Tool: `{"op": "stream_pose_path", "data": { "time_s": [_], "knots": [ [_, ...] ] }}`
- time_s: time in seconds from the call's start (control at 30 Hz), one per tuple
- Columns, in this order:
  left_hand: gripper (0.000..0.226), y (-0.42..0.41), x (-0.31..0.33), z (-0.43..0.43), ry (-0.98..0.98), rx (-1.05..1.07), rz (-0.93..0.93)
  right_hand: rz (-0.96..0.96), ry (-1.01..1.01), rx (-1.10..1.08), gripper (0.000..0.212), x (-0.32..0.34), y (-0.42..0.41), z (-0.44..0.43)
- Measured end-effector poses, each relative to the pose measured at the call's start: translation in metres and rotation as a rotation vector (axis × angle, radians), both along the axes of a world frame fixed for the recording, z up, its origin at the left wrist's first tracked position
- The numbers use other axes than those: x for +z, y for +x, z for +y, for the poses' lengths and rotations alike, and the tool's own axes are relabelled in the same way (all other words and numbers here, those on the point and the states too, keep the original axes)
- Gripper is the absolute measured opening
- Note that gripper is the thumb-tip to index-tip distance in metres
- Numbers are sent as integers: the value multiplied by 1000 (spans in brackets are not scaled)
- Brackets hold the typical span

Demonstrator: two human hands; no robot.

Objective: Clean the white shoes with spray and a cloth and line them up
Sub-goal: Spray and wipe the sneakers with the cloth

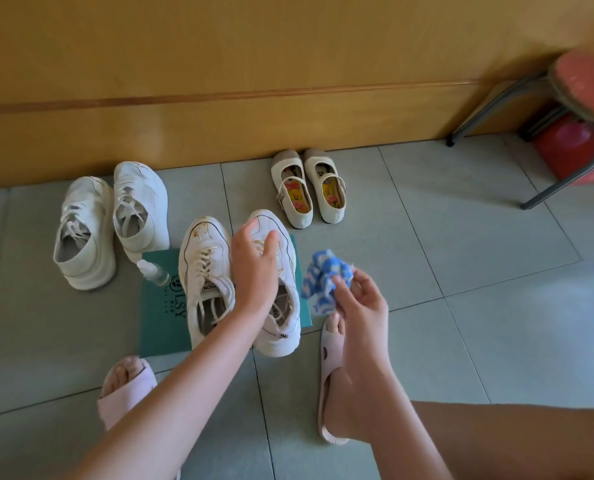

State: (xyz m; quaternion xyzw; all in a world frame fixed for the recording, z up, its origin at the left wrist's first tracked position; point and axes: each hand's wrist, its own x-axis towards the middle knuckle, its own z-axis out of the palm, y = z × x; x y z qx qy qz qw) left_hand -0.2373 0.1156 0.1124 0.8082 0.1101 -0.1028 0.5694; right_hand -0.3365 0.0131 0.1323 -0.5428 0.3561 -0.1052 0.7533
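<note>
Fingers of left hand relaxed on sneaker; right hand pinches cloth; green card reads "LSY".

- The left hand covers the laces and tongue of one sneaker.
- That sneaker and a second sneaker hide much of the green mat, and the mat's small print is unreadable.
- The stool is blurred and cut off by the right edge. It hides part of a red bin.
- The right hand hides part of the cloth and of a slipper.

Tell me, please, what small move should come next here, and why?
Probably bring the blue-and-white cloth pinched in the right hand onto the white lace-up sneaker under the left hand; cloth and shoe are close, and the clear spray bottle lies unheld.
</note>
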Motion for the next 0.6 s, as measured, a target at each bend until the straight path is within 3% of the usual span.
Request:
{"op": "stream_pose_path", "data": {
  "time_s": [0.07,0.23,0.5,0.6],
  "knots": [
    [22,-5,25,1,-214,2,82,-19,-13,9,15,11,21,1],
    [26,-12,56,15,-552,-32,201,-22,-70,78,15,22,60,19],
    [26,-2,46,49,-639,141,235,20,-111,424,21,21,73,37],
    [17,6,45,57,-609,154,216,-2,-79,450,22,26,78,34]
  ]
}}
